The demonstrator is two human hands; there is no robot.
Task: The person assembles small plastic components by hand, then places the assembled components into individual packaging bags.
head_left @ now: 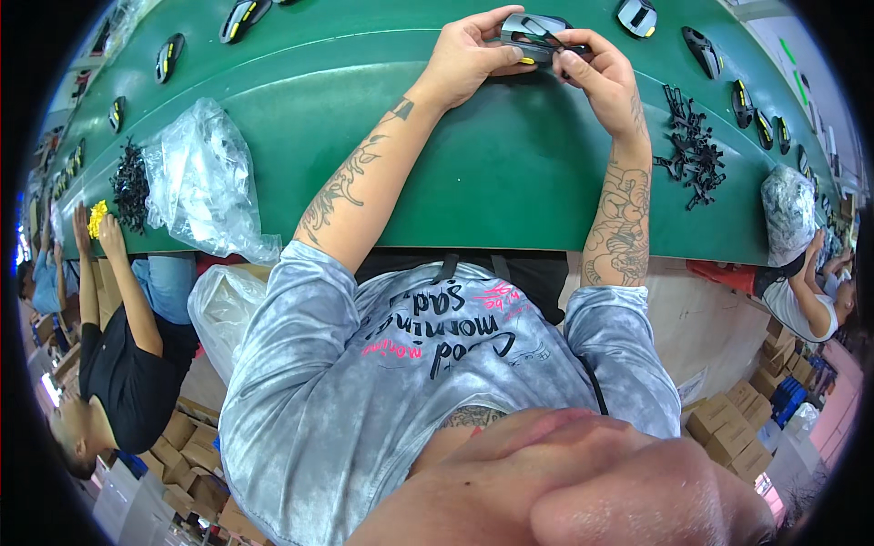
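Over the far part of the green work table (510, 173), a grey and black plastic housing (531, 33) with a yellow tab is off the table between my hands. My left hand (462, 60) grips its left end, thumb along the near edge and fingers at the back. At its right end, the fingertips of my right hand (601, 80) pinch a small dark piece against it; the piece is mostly hidden by the fingers. To the right of my right forearm lies a loose pile of black plastic clips (694, 150).
Similar housings (637, 18) stand spaced along the table's far side. A clear plastic bag (202, 177), small black parts (130, 187) and yellow pieces (97, 218) lie at left, near a co-worker in black (127, 364). Another bag (788, 214) sits by a right-side co-worker. Cartons (728, 428) stand behind.
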